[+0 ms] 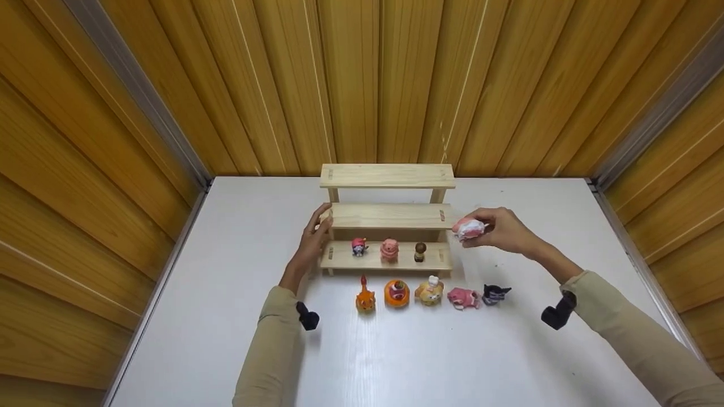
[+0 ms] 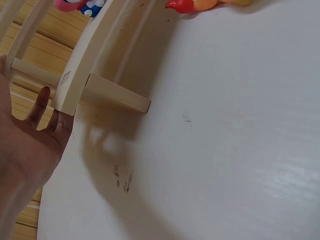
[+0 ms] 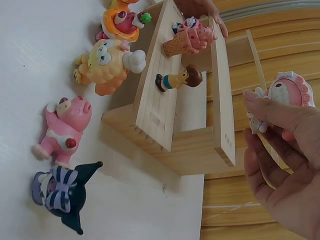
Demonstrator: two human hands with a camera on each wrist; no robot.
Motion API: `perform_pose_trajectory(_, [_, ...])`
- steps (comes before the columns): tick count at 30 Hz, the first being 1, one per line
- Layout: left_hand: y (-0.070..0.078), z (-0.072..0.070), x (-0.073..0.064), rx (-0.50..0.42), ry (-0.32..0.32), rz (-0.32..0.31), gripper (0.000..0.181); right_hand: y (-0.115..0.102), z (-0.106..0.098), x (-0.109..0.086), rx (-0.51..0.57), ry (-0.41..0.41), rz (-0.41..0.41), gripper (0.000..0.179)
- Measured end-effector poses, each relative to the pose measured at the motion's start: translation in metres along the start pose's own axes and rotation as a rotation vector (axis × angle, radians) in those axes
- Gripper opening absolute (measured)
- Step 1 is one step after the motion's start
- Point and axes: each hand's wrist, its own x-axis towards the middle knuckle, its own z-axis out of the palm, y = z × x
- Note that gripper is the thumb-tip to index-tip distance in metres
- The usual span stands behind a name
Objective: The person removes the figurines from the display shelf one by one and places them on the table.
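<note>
At the left end of a three-tier wooden display stand (image 1: 390, 216), my left hand (image 1: 313, 240) grips the middle step, fingertips at its end; the left wrist view shows that hand (image 2: 35, 145) beside the lower step's end. My right hand (image 1: 505, 230) pinches a pink figurine (image 1: 470, 228) with a white frilled hood, just off the middle step's right end. In the right wrist view its face and small white bits at its front show between thumb and fingers. The lowest step holds a pink-capped figurine (image 1: 358, 247), a pink ice-cream-cone figurine (image 1: 389, 250) and a brown-haired figurine (image 1: 419, 252).
In front of the stand is a row: an orange cat-like figurine (image 1: 365, 299), an orange ring figurine (image 1: 397, 294), a yellow chef-hat figurine (image 1: 430, 291), a pink bear lying down (image 1: 464, 298) and a dark-eared figurine (image 1: 495, 294). Wood-panelled walls (image 1: 376, 85) surround the white table (image 1: 237, 243).
</note>
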Motion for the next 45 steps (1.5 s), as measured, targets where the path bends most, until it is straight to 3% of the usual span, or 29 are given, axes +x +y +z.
perform_pose_trajectory(9, [-0.001, 0.003, -0.002, 0.01, 0.007, 0.022, 0.047, 0.025, -0.026, -0.035, -0.023, -0.001, 0.05, 0.044])
perform_pose_trajectory(21, [-0.001, 0.003, -0.001, -0.009, -0.014, 0.018, 0.048, 0.055, -0.034, -0.071, -0.013, 0.036, 0.096, 0.041])
perform_pose_trajectory(33, [0.0, 0.003, 0.002, 0.007, -0.02, -0.009, 0.051, 0.083, -0.033, -0.104, -0.048, 0.048, 0.156, 0.044])
perform_pose_trajectory(45, [0.0, 0.001, -0.001, -0.002, 0.004, 0.009, 0.048, 0.119, -0.013, -0.134, -0.009, 0.09, 0.191, 0.042])
